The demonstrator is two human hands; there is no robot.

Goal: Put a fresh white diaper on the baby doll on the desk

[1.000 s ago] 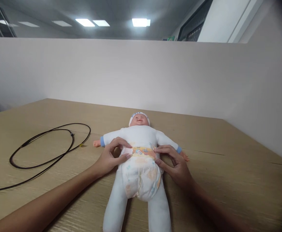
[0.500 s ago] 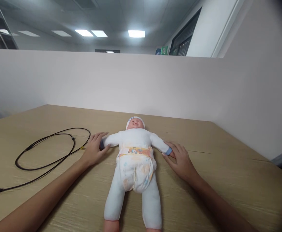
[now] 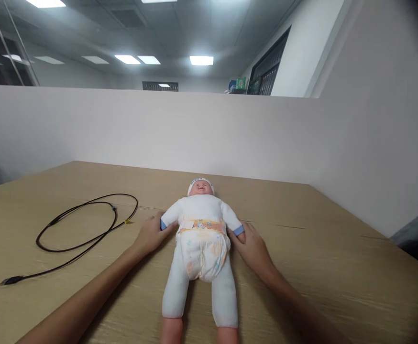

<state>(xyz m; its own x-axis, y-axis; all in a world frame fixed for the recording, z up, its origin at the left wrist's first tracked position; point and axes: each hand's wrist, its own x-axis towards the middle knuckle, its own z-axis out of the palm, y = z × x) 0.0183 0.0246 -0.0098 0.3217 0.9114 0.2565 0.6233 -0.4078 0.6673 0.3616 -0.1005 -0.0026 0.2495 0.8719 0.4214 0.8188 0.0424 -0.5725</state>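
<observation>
A baby doll (image 3: 203,208) lies on its back on the wooden table, head toward the far wall and legs toward me. It has a white cloth body, blue cuffs and a white printed cap (image 3: 196,182). Around its hips is a white diaper (image 3: 202,253) with an orange patterned waistband. My left hand (image 3: 154,233) is closed round the doll's arm end at the left cuff, thumb against the diaper's side. My right hand (image 3: 251,244) grips the other arm end just below its blue cuff (image 3: 238,231). The doll's own hand on the left is hidden by my fingers.
A thin black cable (image 3: 78,249) lies in loose loops on the table (image 3: 101,179) to the left, its plug end (image 3: 12,280) near the left edge. A pale partition wall (image 3: 166,129) stands behind the table, and another closes the right side.
Both hands have moved inward and drawn the doll's arms down closer to its sides. The fingers have closed round the arm ends. The camera view has tilted slightly upward.
</observation>
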